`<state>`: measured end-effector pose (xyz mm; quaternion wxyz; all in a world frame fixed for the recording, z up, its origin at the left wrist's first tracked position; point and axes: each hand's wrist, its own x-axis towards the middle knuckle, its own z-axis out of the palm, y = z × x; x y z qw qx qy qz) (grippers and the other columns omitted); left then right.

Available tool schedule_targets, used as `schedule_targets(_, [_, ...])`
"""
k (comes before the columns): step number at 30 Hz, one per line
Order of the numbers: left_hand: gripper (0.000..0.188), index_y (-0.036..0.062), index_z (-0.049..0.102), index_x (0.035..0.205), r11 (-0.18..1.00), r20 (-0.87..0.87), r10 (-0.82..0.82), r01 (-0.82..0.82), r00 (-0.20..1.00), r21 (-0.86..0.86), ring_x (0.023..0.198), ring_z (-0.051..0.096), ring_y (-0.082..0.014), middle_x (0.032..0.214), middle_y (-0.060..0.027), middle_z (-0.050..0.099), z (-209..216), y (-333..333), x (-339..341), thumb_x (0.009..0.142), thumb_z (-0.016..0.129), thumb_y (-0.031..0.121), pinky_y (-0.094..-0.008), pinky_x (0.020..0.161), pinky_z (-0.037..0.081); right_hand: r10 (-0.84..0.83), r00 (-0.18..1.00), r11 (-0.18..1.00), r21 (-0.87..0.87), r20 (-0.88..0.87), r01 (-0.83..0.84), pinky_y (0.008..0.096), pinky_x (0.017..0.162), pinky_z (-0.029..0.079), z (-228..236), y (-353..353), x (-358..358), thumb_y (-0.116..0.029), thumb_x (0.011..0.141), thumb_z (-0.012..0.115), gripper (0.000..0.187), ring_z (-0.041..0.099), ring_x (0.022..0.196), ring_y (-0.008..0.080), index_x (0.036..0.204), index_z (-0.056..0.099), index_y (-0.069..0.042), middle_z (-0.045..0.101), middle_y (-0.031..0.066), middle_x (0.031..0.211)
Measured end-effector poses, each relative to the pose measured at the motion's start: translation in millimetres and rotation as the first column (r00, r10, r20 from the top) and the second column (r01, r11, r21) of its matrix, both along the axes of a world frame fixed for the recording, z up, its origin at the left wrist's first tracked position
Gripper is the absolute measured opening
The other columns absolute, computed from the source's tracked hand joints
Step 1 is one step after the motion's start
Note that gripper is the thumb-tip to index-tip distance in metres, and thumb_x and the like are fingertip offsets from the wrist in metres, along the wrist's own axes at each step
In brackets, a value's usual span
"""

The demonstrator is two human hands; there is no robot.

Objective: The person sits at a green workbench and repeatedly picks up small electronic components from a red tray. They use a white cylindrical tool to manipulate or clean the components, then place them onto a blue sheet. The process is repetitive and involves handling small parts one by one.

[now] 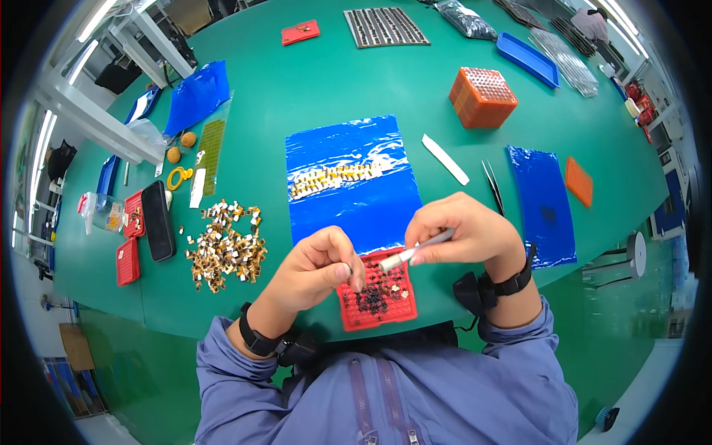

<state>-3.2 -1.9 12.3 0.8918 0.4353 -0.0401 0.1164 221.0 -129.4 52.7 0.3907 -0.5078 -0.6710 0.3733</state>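
Note:
My right hand (463, 230) grips a grey pen-like tool (408, 256) with a pale, blunt, cylindrical end pointing left and down. My left hand (319, 267) is closed in a pinch; what its fingertips hold, if anything, is too small to name. Both hands are over the near part of the work area, above a red tray (348, 323) strewn with tiny black parts (373, 298) and a few pale bits. Just beyond it lies a blue glossy sheet (348, 219) bearing a slanted band of small white-and-gold pieces (334, 180).
A loose heap of white-and-brown pieces (226, 248) lies left, beside a black phone (157, 221). At right are tweezers (492, 187), a white strip (445, 159), a second blue sheet (545, 208) and an orange tray stack (482, 100). Yellow-handled scissors (176, 178) lie far left.

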Motion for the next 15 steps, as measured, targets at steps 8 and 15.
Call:
schedule_targets(8, [0.012, 0.0108, 0.043, 0.09, 0.988, 0.202, 0.009, 0.023, 0.979, -0.155, 0.074, 0.051, -0.0162, 0.076, -0.004, 0.053, -1.7, 1.0, 1.1, 0.094, 0.052, 0.018, -0.0337, 0.076, 0.043, -0.032, 0.999, 0.999, -0.02, 0.016, 0.032, 0.0237, 0.048, 0.036, -1.9, 2.4, -1.2, -0.012, 0.075, 0.074, 0.014, 0.05, 0.054, 0.0086, 0.081, 0.064, -0.004, 0.056, 0.0007, 0.063])
schedule_targets(15, [0.013, 0.0151, 0.041, 0.091, 0.988, 0.302, -0.017, 0.064, 0.953, -0.144, 0.073, 0.051, -0.0163, 0.076, -0.0039, 0.053, -5.3, 3.6, 1.0, 0.095, 0.049, 0.024, -0.035, 0.076, 0.043, -0.028, 1.0, 0.999, 0.015, 0.008, 0.028, 0.0255, 0.046, 0.034, -5.6, 3.2, -2.4, -0.015, 0.078, 0.071, 0.014, 0.045, 0.05, 0.0098, 0.081, 0.062, -0.005, 0.05, 0.0011, 0.056])
